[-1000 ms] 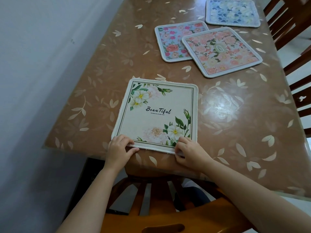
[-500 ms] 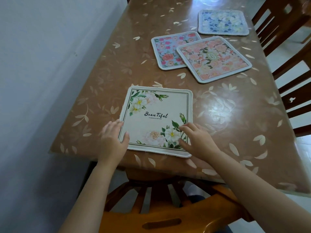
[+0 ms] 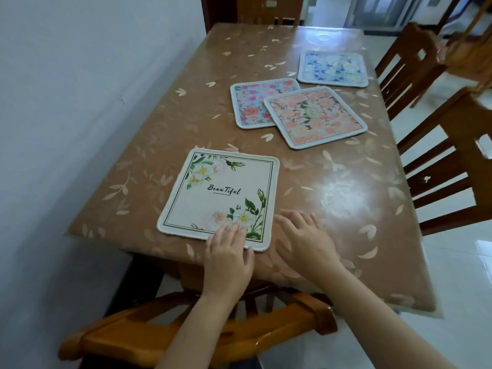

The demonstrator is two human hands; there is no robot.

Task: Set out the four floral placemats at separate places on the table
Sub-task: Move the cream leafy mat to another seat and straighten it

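A cream placemat (image 3: 221, 193) printed "Beautiful" lies flat near the table's front left corner. My left hand (image 3: 229, 259) rests with straight fingers on its near right corner. My right hand (image 3: 303, 241) lies flat on the bare table just right of that mat. Farther back, a peach floral placemat (image 3: 316, 115) overlaps the right edge of a pink-and-blue floral placemat (image 3: 253, 105). A blue floral placemat (image 3: 332, 69) lies alone at the back right.
The brown leaf-patterned table (image 3: 346, 198) stands against a white wall (image 3: 80, 102) on the left. A wooden chair (image 3: 186, 334) sits below the near edge. Two dark chairs (image 3: 450, 166) line the right side, and another chair (image 3: 269, 9) stands at the far end.
Both hands let go of the cream mat's near edge and shifted right. The left hand now rests on its near right corner; the right hand has slid off onto the table.
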